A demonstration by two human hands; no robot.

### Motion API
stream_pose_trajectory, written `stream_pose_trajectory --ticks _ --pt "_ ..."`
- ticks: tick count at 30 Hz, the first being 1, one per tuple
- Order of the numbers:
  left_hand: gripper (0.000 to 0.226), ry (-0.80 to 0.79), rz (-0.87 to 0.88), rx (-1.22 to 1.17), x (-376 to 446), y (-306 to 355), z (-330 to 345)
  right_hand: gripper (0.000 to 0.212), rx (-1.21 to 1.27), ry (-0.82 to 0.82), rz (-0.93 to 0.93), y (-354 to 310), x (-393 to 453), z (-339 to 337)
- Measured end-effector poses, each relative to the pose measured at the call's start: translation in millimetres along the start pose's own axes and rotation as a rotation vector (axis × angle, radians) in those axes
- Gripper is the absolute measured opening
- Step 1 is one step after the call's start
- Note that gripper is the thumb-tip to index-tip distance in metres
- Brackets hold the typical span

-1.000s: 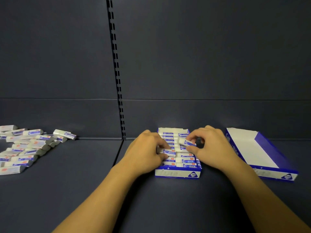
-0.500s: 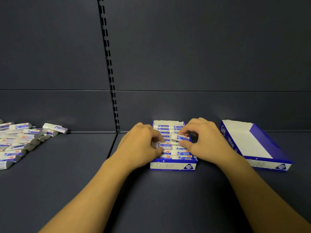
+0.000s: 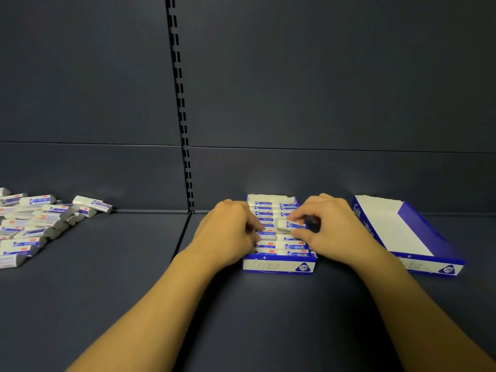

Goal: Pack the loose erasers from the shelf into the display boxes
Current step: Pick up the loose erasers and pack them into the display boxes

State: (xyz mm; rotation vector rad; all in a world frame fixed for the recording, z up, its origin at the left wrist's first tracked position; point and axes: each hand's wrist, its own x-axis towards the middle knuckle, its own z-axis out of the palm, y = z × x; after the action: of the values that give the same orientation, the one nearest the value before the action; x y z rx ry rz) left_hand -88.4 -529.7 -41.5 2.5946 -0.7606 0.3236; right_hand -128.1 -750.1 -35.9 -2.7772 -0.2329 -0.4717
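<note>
Eraser [image 3: 290, 225] pinched by right hand [image 3: 330, 232], tilted just above rows in the near-full box [image 3: 279, 267]. Left hand [image 3: 230, 234] curled on the box's left rows, fingertips hidden. Empty box [image 3: 418, 237] right. Loose pile [image 3: 35, 226] far left, cut off by the frame edge.

The eraser [image 3: 291, 226] pinched in the right hand [image 3: 331, 232] now sits flatter and lower over the right-hand column of the filled display box [image 3: 279, 266] than a second ago, when it was tilted up at the far rows. The right hand's fingers [image 3: 300, 216] have closed more tightly round it, thumb underneath. The left hand [image 3: 228, 233] has slid a little further over the box's left column, its fingertips now deeper among the packed erasers.
</note>
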Motion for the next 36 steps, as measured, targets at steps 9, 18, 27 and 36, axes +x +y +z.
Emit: stream_pose_trajectory --ticks 9,18,27,36 --pt "0.029 -0.002 0.015 0.046 -4.9 3.5 -4.0 0.032 -0.056 -0.084 0.044 -6.2 0.2 -3.1" --pt "0.029 0.010 0.019 0.011 -4.2 3.4 -1.7 0.032 -0.082 -0.133 0.039 -8.2 1.6 -1.0" --pt "0.027 0.000 0.017 0.008 -1.4 1.8 0.9 0.030 -0.037 -0.142 0.060 -9.9 3.2 -0.3" --pt "0.026 -0.013 -0.092 -0.250 -0.7 0.6 -1.5 0.034 0.050 -0.118 0.066 -2.4 3.1 2.3"
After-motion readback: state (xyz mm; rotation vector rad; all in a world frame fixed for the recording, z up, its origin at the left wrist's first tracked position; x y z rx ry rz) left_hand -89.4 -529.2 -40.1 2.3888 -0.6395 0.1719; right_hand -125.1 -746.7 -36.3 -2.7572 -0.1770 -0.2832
